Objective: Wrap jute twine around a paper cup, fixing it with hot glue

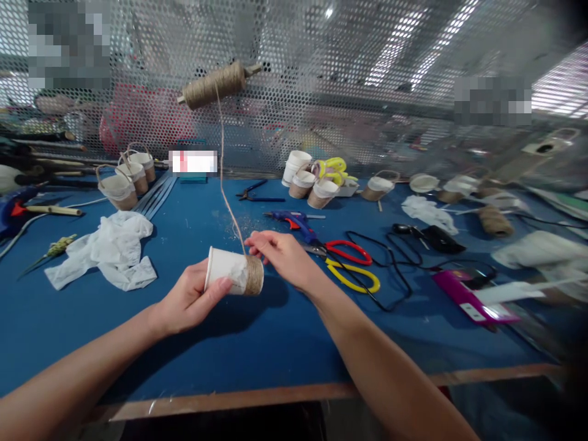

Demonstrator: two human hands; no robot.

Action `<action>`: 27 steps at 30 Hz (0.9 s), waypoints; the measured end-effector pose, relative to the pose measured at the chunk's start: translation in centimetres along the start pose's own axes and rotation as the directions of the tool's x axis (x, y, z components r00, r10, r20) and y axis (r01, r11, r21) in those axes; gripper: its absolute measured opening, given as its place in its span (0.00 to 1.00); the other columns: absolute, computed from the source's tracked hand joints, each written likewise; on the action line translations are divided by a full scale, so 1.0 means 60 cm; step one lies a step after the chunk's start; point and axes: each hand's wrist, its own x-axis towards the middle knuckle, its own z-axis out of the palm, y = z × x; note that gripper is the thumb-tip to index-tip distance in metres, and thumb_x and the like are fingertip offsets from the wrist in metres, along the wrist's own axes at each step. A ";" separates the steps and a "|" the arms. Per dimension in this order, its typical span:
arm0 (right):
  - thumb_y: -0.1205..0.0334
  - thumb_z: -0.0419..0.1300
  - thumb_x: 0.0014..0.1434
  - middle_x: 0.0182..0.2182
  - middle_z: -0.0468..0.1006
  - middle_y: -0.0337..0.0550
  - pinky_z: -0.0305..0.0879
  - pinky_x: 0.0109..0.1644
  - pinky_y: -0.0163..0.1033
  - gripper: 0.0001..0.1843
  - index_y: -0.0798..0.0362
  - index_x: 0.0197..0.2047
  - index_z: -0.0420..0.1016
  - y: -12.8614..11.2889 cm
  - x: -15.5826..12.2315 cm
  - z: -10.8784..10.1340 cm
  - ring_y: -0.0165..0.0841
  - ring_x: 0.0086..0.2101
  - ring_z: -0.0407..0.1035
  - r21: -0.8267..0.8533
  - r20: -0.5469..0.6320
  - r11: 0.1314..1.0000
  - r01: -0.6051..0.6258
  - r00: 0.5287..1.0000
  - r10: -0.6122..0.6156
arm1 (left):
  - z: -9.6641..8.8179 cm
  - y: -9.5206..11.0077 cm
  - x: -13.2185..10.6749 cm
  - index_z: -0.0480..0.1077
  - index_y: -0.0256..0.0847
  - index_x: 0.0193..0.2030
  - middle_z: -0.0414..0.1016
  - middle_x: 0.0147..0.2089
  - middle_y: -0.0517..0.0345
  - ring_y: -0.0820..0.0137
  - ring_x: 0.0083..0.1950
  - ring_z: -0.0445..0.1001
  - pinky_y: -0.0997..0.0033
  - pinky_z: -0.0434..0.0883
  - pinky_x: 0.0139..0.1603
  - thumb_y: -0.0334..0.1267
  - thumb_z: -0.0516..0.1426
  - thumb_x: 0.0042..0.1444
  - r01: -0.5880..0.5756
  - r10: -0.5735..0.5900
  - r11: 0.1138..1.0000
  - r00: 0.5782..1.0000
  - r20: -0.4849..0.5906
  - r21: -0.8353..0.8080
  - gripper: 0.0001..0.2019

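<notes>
My left hand is wrapped round a white paper cup, which lies on its side above the table with its rim to the left. Twine is wound in a brown band round the cup's base end. At that end, my right hand has its fingers closed on the strand of twine. The strand runs up from the cup to a twine spool on a stick in front of the metal mesh. My right fingertips are partly hidden by their angle.
Behind my hands lie a blue glue gun, pliers and red-and-yellow-handled scissors. Twine-banded cups stand at the back left and back centre. Crumpled white gloves lie left; a purple power strip sits right.
</notes>
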 end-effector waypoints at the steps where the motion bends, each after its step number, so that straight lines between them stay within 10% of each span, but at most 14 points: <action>1: 0.49 0.50 0.57 0.22 0.69 0.40 0.58 0.28 0.35 0.19 0.57 0.30 0.71 -0.002 -0.002 -0.003 0.27 0.23 0.63 0.016 0.015 1.000 -0.022 1.000 0.022 | -0.001 -0.001 0.002 0.67 0.36 0.28 0.67 0.26 0.56 0.70 0.34 0.67 0.71 0.64 0.36 0.29 0.46 0.58 0.003 -0.003 1.000 1.000 -0.002 0.023 0.12; 8: 0.61 0.55 0.54 0.28 0.71 0.39 0.64 0.31 0.34 0.11 0.56 0.41 0.68 -0.009 -0.011 0.002 0.27 0.26 0.65 0.193 0.063 0.980 -0.057 0.997 0.045 | -0.006 -0.008 0.007 0.73 0.34 0.36 0.76 0.37 0.45 0.63 0.41 0.71 0.62 0.64 0.47 0.31 0.51 0.54 -0.009 0.003 0.979 1.000 0.027 0.203 0.10; 12: 0.61 0.55 0.53 0.26 0.69 0.38 0.64 0.33 0.35 0.12 0.55 0.41 0.66 0.005 -0.014 0.009 0.27 0.27 0.65 0.225 -0.014 0.974 -0.010 1.000 0.013 | -0.007 -0.002 0.012 0.74 0.36 0.41 0.76 0.43 0.46 0.60 0.46 0.70 0.61 0.63 0.50 0.36 0.56 0.52 0.209 -0.208 0.977 0.978 0.029 -0.029 0.11; 15: 0.61 0.56 0.52 0.26 0.67 0.37 0.63 0.33 0.34 0.12 0.55 0.41 0.67 0.012 -0.021 0.015 0.26 0.27 0.63 0.182 -0.067 0.983 0.031 0.998 -0.019 | -0.006 0.001 0.023 0.74 0.34 0.41 0.77 0.38 0.48 0.64 0.39 0.73 0.67 0.67 0.43 0.42 0.57 0.50 0.505 -0.541 0.721 0.838 0.070 -0.474 0.15; 18: 0.63 0.56 0.52 0.25 0.65 0.35 0.62 0.32 0.34 0.11 0.55 0.41 0.67 0.011 -0.028 0.025 0.26 0.26 0.62 0.106 -0.077 0.993 0.055 0.996 -0.047 | -0.002 -0.003 0.034 0.75 0.29 0.35 0.77 0.31 0.48 0.70 0.29 0.72 0.73 0.67 0.33 0.41 0.62 0.45 0.546 -0.717 0.349 0.679 0.158 -0.762 0.15; 20: 0.63 0.55 0.53 0.24 0.66 0.34 0.63 0.32 0.34 0.11 0.55 0.41 0.66 0.009 -0.028 0.026 0.26 0.25 0.63 0.052 -0.063 0.997 0.051 0.997 -0.047 | 0.002 -0.007 0.038 0.75 0.29 0.31 0.77 0.27 0.51 0.73 0.24 0.70 0.76 0.65 0.28 0.38 0.63 0.42 0.524 -0.781 0.250 0.606 0.151 -0.814 0.13; 27: 0.56 0.49 0.61 0.33 0.73 0.43 0.66 0.39 0.41 0.14 0.58 0.38 0.69 0.040 0.035 -0.086 0.31 0.33 0.69 -0.257 -0.312 0.949 -0.183 0.945 0.098 | 0.011 -0.010 0.034 0.76 0.32 0.29 0.76 0.25 0.57 0.75 0.27 0.69 0.78 0.63 0.32 0.42 0.63 0.43 0.500 -0.761 0.424 0.648 0.002 -0.755 0.12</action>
